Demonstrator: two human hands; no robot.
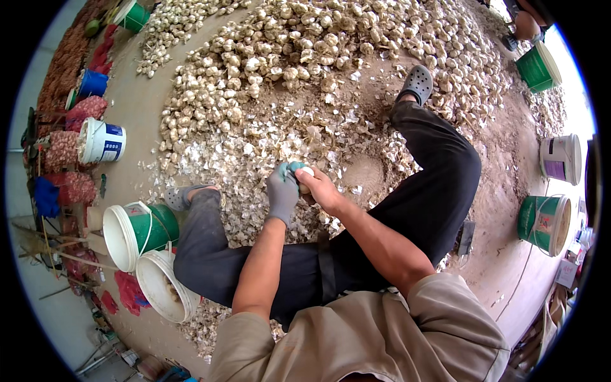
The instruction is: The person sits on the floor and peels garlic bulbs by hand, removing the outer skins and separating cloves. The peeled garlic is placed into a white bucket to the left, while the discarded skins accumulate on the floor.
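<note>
My left hand (283,191), in a grey glove with green fingertips, meets my bare right hand (323,191) above my lap. Between them is a white garlic bulb (306,187), its top showing by my right thumb; my fingers hide part of it. Both hands grip the bulb. Below and beyond the hands, loose garlic skins (267,143) cover the floor. Past the skins lies a wide heap of garlic bulbs (305,43), many with dry, dirty outer skin. A white bucket (157,291) beside my left knee holds a few bulbs low inside.
A green bucket (162,227) stands by my left shin. At the left are a white bucket (102,141), a blue bucket (93,83) and red mesh sacks (62,150). More buckets (544,222) line the right side. Another person's leg (526,26) shows at upper right.
</note>
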